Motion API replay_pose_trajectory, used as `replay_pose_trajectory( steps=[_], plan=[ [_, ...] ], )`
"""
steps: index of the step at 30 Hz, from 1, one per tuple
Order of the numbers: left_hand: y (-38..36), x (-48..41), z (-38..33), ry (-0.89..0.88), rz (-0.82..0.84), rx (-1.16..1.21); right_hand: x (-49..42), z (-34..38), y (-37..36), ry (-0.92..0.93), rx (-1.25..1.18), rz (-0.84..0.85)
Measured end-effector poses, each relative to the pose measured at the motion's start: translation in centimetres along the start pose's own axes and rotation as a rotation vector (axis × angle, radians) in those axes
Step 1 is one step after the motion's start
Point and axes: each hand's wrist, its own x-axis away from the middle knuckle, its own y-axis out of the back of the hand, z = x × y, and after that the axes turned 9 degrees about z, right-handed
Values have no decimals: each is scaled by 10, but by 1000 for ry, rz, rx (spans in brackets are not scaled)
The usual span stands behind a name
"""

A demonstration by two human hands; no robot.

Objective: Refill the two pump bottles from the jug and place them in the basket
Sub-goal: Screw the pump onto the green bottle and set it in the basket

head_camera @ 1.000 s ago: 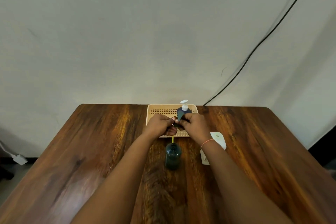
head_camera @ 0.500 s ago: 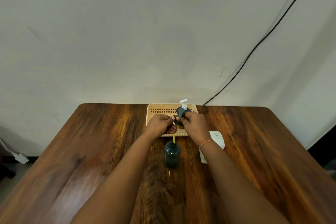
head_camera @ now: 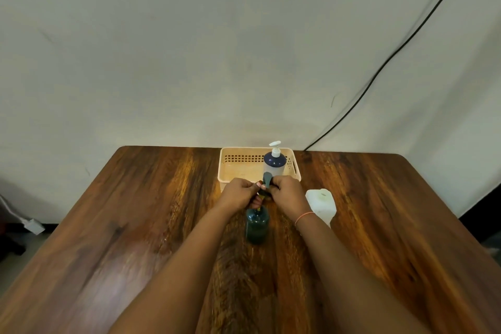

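Note:
A dark green bottle (head_camera: 257, 225) stands open on the wooden table (head_camera: 135, 225), just below my hands. My left hand (head_camera: 240, 194) and my right hand (head_camera: 286, 192) together hold its dark pump head (head_camera: 267, 180) right above the bottle's neck, with the yellowish tube (head_camera: 259, 208) hanging into the opening. A blue pump bottle (head_camera: 274, 161) with a white pump stands upright in the beige basket (head_camera: 230, 168) at the table's far edge. The white jug (head_camera: 321, 205) stands right of my right wrist.
A black cable (head_camera: 393, 57) runs down the wall to the table's back right. A white plug (head_camera: 34, 226) lies on the floor at the left. The table ends at the wall just behind the basket.
My hands with the pump head have come slightly nearer and lower over the green bottle, so the blue bottle in the basket now shows fully behind them.

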Motion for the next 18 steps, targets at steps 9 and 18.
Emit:
replay_pose_trajectory(
  steps=[9,18],
  plan=[
    [-11,-9,44,112,-39,-333,-5,-29,-34,-134,56,78],
    [-24,-14,72,197,-134,-273,-5,-38,-39,-154,-34,156]
  ],
)
